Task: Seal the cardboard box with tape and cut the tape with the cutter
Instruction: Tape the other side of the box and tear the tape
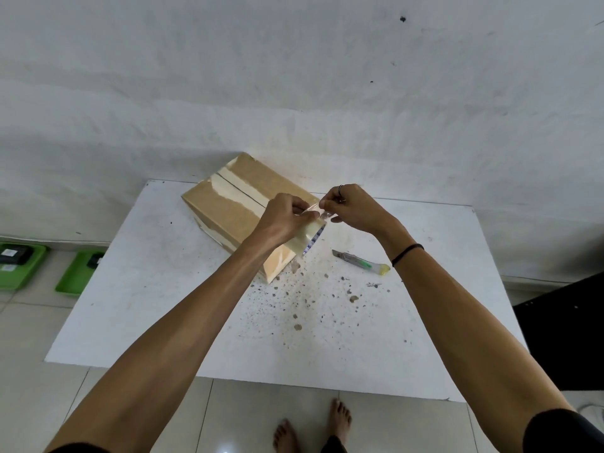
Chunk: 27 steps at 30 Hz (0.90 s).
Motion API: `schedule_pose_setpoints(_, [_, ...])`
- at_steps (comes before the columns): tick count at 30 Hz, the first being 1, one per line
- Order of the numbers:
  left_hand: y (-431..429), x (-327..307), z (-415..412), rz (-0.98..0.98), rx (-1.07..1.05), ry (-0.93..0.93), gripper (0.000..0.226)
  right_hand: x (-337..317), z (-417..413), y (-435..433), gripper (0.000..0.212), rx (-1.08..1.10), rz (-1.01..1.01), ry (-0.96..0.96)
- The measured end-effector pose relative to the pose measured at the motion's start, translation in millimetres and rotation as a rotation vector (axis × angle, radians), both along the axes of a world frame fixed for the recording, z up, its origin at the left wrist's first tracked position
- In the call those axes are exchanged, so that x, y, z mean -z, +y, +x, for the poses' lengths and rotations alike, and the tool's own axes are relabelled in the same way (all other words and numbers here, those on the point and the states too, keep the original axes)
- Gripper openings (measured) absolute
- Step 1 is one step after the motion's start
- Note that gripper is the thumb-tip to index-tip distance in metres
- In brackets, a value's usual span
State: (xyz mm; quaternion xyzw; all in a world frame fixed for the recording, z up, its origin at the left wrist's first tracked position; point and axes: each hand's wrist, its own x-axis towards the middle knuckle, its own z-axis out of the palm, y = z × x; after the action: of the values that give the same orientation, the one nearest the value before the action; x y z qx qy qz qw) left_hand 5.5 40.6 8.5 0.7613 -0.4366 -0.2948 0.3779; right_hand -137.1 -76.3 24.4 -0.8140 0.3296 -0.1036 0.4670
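Note:
A brown cardboard box [225,204] lies on the white table [157,289], its flaps shut and a pale strip along the top seam. Above its near right corner my left hand [284,217] holds a roll of clear tape [309,233]. My right hand [351,207] pinches the tape's loose end right beside the left hand's fingertips. The cutter [361,261], grey blade end and green-yellow handle, rests on the table to the right of the box, below my right wrist.
Dark specks and stains dot the table in front of the box. Two green trays [78,273] sit on the tiled floor at the left by the white wall. A dark object [562,322] stands at the right. My bare feet [313,426] show below the table's near edge.

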Motion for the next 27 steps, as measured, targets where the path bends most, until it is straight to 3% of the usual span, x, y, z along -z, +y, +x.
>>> schedule_pose_setpoints(5, [10, 1, -2, -0.022, -0.01, 0.13, 0.037, -5, 0, -3, 0.018, 0.052, 0.037, -0.047])
schedule_pose_setpoints(9, [16, -6, -5, -0.033, 0.013, 0.122, 0.052, -1, 0, -3, 0.035, 0.023, 0.043, -0.024])
schedule_pose_setpoints(11, [18, -8, -5, -0.035, 0.035, 0.133, 0.055, 0, 2, -1, 0.033, 0.012, 0.02, -0.04])
schedule_pose_setpoints(15, [18, -7, -3, -0.004, 0.03, 0.162, 0.03, 1, 3, 0, 0.026, -0.003, -0.003, -0.053])
schedule_pose_setpoints(21, [16, -14, 4, 0.003, 0.055, 0.213, 0.045, 3, 2, -2, 0.029, 0.036, 0.065, -0.119])
schedule_pose_setpoints(23, [17, -14, 7, -0.006, 0.078, 0.227, 0.061, 1, -1, -2, 0.03, 0.037, 0.105, -0.135])
schedule_pose_setpoints(27, [17, -19, 6, -0.008, 0.059, 0.21, 0.036, 0, -7, -7, 0.019, -0.03, 0.216, -0.16])
